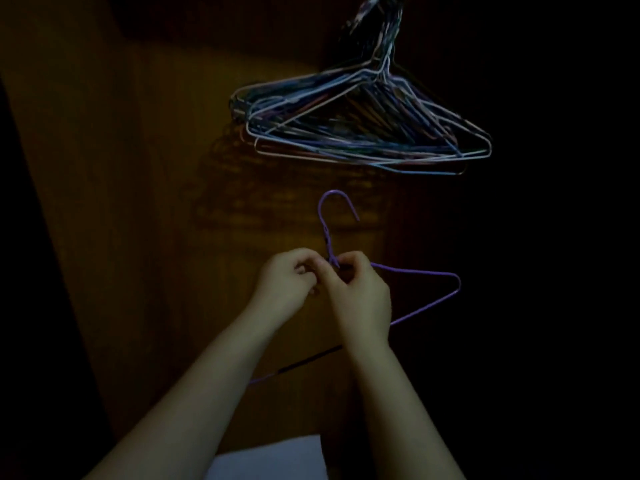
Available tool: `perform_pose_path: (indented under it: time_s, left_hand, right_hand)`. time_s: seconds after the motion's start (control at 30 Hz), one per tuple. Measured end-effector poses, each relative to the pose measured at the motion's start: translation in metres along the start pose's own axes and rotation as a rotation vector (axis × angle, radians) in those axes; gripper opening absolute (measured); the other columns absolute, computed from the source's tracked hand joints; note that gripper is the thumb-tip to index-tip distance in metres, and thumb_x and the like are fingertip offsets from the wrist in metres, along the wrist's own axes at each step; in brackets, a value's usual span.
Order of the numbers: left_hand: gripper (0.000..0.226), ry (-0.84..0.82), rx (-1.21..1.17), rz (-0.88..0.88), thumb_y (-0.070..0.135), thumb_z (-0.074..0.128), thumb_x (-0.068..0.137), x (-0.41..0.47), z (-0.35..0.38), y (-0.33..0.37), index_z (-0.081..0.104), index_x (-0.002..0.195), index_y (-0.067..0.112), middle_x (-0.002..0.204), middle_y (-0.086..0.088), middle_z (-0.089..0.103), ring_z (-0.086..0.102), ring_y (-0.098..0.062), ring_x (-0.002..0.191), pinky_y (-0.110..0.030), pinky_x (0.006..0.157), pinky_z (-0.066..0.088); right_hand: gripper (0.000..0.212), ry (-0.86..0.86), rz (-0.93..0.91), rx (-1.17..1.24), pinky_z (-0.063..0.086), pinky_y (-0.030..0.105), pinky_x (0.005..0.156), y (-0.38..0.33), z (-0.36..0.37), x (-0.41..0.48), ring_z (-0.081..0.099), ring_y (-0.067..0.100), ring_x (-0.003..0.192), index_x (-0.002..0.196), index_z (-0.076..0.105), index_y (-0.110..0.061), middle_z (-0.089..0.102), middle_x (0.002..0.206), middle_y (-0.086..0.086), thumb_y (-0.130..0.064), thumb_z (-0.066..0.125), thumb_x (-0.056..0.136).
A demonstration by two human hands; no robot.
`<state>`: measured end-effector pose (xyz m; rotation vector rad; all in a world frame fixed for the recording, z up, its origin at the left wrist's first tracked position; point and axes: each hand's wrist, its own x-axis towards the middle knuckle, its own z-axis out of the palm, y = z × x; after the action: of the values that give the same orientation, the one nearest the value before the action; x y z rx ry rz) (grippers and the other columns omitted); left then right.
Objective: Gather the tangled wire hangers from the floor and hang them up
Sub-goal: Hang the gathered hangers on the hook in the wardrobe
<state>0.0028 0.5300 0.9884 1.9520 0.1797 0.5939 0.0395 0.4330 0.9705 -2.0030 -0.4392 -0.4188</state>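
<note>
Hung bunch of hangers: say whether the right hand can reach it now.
Probably yes: open space lies between the right hand and the bunch above, though it and the left hand grip the purple hanger.

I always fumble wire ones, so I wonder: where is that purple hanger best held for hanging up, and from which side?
Grip the hanger at its twisted neck, just under the hook, coming from below. The hook points up and is left clear that way, and the triangle should balance beneath. The left hand and right hand pinch about there.

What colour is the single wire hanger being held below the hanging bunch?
Purple wire hanger; clearest in the head view.
</note>
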Motion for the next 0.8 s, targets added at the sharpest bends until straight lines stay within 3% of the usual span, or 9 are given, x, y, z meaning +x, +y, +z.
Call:
perform_pose_path:
  time_s: [0.17,0.27,0.37,0.47,0.63,0.8]
  left_hand:
    - [0.026,-0.074,-0.032,-0.040,-0.004,0.050,0.088,-0.023,0.005,-0.014,0.059,0.081,0.020,0.067,0.003,0.058,0.054,-0.009,0.062,-0.015,0.056,0.041]
    - [0.021,-0.160,-0.078,-0.055,0.000,0.054,0.089,-0.032,-0.001,-0.015,0.060,0.098,0.018,0.076,-0.002,0.062,0.057,-0.013,0.075,-0.021,0.066,0.044]
    - [0.034,-0.154,-0.091,-0.007,0.001,0.056,0.089,-0.035,-0.005,-0.011,0.056,0.122,0.010,0.097,-0.003,0.062,0.058,-0.005,0.083,-0.005,0.067,0.043]
    - [0.042,-0.067,0.112,0.142,0.009,0.062,0.087,-0.030,-0.011,-0.006,0.054,0.127,0.017,0.116,0.005,0.056,0.052,-0.005,0.107,0.004,0.073,0.036]
    - [0.043,0.006,0.432,0.409,0.026,0.063,0.087,-0.021,-0.011,0.008,0.054,0.129,0.025,0.125,0.010,0.047,0.035,-0.003,0.121,-0.018,0.096,0.026]
    - [0.048,0.098,0.479,0.617,0.048,0.053,0.079,-0.006,-0.002,0.026,0.069,0.111,0.016,0.110,0.001,0.066,0.049,-0.002,0.102,-0.011,0.082,0.033]
  right_hand:
    - [0.030,-0.005,0.047,0.007,0.048,0.031,0.061,0.013,-0.001,-0.014,0.060,0.010,0.071,0.085,0.059,-0.027,0.062,0.074,-0.009,-0.055,0.066,0.079]
    - [0.024,-0.041,0.034,0.073,0.045,0.029,0.061,0.023,-0.003,-0.016,0.060,0.010,0.070,0.082,0.062,-0.024,0.063,0.073,-0.008,-0.047,0.067,0.081]
    - [0.015,-0.114,0.003,0.120,0.042,0.024,0.061,0.033,-0.013,-0.011,0.058,0.009,0.071,0.079,0.059,-0.023,0.061,0.072,-0.008,-0.034,0.067,0.085]
    - [0.011,-0.271,-0.030,0.234,0.046,0.023,0.068,0.036,-0.031,-0.007,0.060,0.008,0.073,0.078,0.061,-0.022,0.064,0.077,-0.005,-0.022,0.064,0.088]
    - [0.016,-0.395,-0.131,0.323,0.055,0.026,0.080,0.032,-0.067,-0.002,0.067,0.010,0.086,0.096,0.068,-0.022,0.070,0.095,-0.001,-0.014,0.055,0.093]
    - [0.011,-0.330,-0.167,0.392,0.049,0.018,0.066,0.025,-0.086,0.016,0.062,0.002,0.067,0.090,0.070,-0.016,0.068,0.078,-0.002,-0.011,0.061,0.089]
